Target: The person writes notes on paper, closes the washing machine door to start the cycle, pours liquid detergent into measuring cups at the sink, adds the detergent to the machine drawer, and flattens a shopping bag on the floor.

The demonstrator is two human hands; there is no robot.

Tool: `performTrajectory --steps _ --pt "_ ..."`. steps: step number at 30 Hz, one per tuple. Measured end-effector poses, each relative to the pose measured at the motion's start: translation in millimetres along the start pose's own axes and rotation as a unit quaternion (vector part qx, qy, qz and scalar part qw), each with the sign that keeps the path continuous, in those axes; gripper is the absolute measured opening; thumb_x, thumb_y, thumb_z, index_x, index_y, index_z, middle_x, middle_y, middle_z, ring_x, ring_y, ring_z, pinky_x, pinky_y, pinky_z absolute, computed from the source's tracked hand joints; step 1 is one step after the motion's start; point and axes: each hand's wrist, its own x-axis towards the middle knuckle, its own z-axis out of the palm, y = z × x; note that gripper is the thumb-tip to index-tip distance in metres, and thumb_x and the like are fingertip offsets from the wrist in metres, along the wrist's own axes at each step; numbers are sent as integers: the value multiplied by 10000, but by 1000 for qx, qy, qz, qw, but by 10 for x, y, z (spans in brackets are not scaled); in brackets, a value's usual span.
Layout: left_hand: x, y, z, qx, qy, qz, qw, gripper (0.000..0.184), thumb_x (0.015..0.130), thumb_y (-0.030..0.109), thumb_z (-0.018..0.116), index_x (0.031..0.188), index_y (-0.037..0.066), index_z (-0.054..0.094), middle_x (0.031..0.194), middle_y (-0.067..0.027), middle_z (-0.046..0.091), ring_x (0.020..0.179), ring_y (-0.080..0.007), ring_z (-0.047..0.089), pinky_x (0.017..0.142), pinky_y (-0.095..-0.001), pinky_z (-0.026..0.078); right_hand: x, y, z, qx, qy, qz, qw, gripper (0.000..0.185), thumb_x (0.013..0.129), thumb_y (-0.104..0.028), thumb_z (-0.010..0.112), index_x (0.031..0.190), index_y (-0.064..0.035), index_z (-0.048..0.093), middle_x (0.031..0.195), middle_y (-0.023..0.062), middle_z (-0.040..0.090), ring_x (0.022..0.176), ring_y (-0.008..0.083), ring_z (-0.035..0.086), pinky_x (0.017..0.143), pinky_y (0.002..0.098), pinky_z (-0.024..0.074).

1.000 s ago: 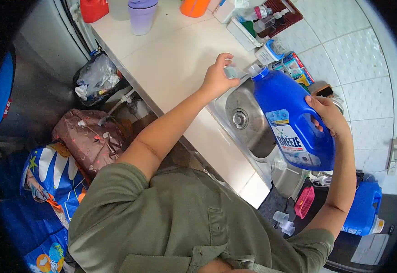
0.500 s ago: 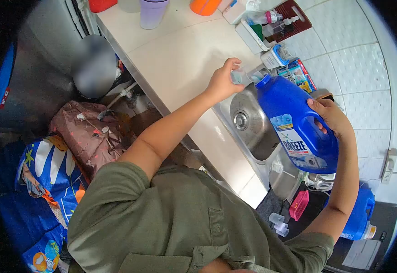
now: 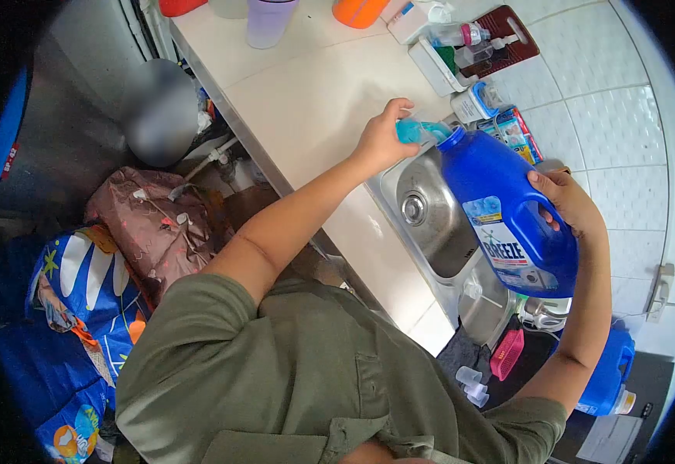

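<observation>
My right hand is wrapped round the handle of a large blue Breeze laundry detergent bottle, tipped so that its mouth points at my left hand. My left hand grips a small clear cup, its fingers partly around it. Teal liquid runs from the bottle mouth into the cup and colours it. Beneath the bottle is the steel sink basin with its round drain.
A second blue bottle and a pink basket are at the lower right. Small clear cups lie on a dark cloth. A white holder and a purple cup stand farther along the counter.
Teal liquid now flows out of the bottle, and the cup, clear before, looks teal. Both hands keep nearly the same place; the whole view has shifted slightly.
</observation>
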Motion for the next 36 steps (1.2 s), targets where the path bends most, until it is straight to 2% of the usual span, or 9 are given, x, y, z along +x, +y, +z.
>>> performTrajectory --steps 16,18,19,21,25,27,32,34,36 --pt "206 105 -47 -5 -1 26 1000 675 562 155 734 1142 91 393 1018 -208 582 892 -322 594 783 -352 464 57 196 -3 84 31 -18 996 485 810 -485 572 785 0 560 481 1 453 340 57 386 301 193 282" --pt "278 133 -74 6 -15 38 999 697 590 89 747 1177 73 370 1017 -159 579 841 -189 586 739 -295 469 68 241 -4 103 31 -22 994 485 809 -488 571 790 -3 560 482 1 454 340 57 387 301 193 285" --pt "311 130 -79 9 -17 39 999 697 590 89 747 1177 73 370 1017 -159 579 841 -189 586 739 -295 469 74 260 2 119 29 -26 992 486 808 -491 570 796 -5 561 483 2 455 340 58 389 302 192 287" --pt "425 140 -92 -29 -6 46 999 680 558 162 738 1140 89 393 1003 -201 592 874 -303 601 765 -345 469 111 291 13 147 33 -37 988 479 803 -490 577 783 -13 544 487 2 462 343 57 404 295 186 297" --pt "801 317 -228 -40 -26 70 996 689 552 177 740 1142 80 395 982 -196 602 866 -289 604 760 -339 472 201 305 18 234 33 -72 969 456 819 -479 557 787 -25 549 476 3 462 332 61 391 306 190 295" --pt "1008 450 -329 37 -10 116 992 690 600 98 755 1167 54 365 1002 -131 581 833 -159 571 735 -277 462 231 255 30 255 44 -83 962 449 819 -477 557 786 -29 546 473 3 463 330 62 390 308 190 297" --pt "1349 574 -579 74 -14 158 985 713 590 145 763 1171 30 365 1004 -125 587 843 -165 572 757 -273 450 464 14 1 298 49 -115 946 441 816 -480 560 791 -40 544 471 2 464 328 63 388 313 191 301" --pt "1338 574 -602 48 25 177 983 701 540 213 730 1137 37 409 981 -196 600 860 -274 607 749 -330 476 537 -57 -19 286 56 -125 948 440 817 -481 556 792 -42 546 467 1 462 326 62 386 313 189 294" --pt "1352 476 -657 70 34 164 983 714 561 195 748 1154 30 387 985 -165 599 854 -226 596 750 -307 469 599 -157 -47 266 50 -131 954 441 819 -480 555 785 -40 549 468 1 465 324 60 384 311 188 289"
